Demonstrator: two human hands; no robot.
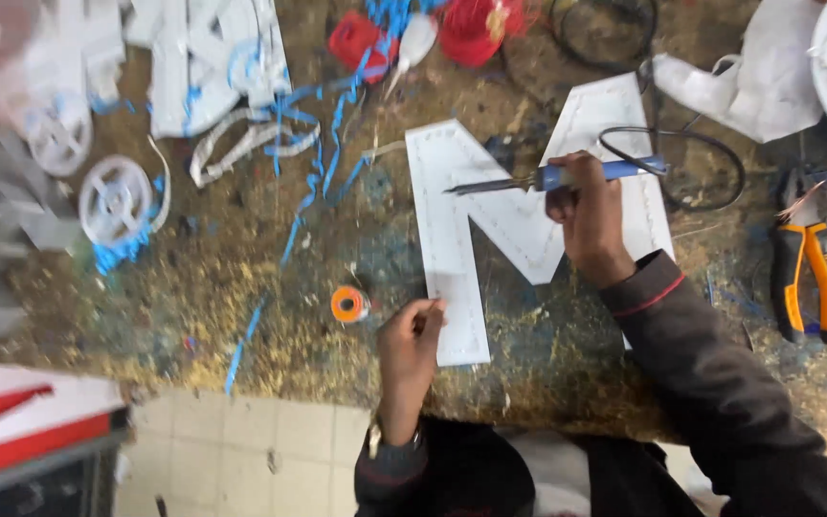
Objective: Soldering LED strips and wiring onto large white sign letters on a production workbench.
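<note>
A large white letter-shaped panel (519,215) lies flat on the counter (241,316), near the person's edge of it, with rows of small dots running along its strokes. Above its middle, the right hand (586,215) is closed around the blue handle of a soldering iron (552,178), whose metal tip points left, low over the panel's central notch; its black cord (691,163) loops away to the right. The left hand (413,340) rests at the foot of the panel's left stroke, fingers pinched on what looks like a thin strand of wire or solder — too fine to tell which. A small orange spool (349,304) sits just beside that hand.

To do this well, the iron's tip should meet the joint squarely and briefly, while the left hand steadies its strand and keeps clear of the hot end. The cord wants slack, so it does not tug the iron.

The right wrist is bent down from a dark sleeve, the forearm crossing the panel's right stroke; the left forearm comes straight up from the body.

Further out lie orange-handled pliers (811,278) at the right, white reels (115,199) at the left, and blue scraps (327,124) — scattered across the top.
</note>
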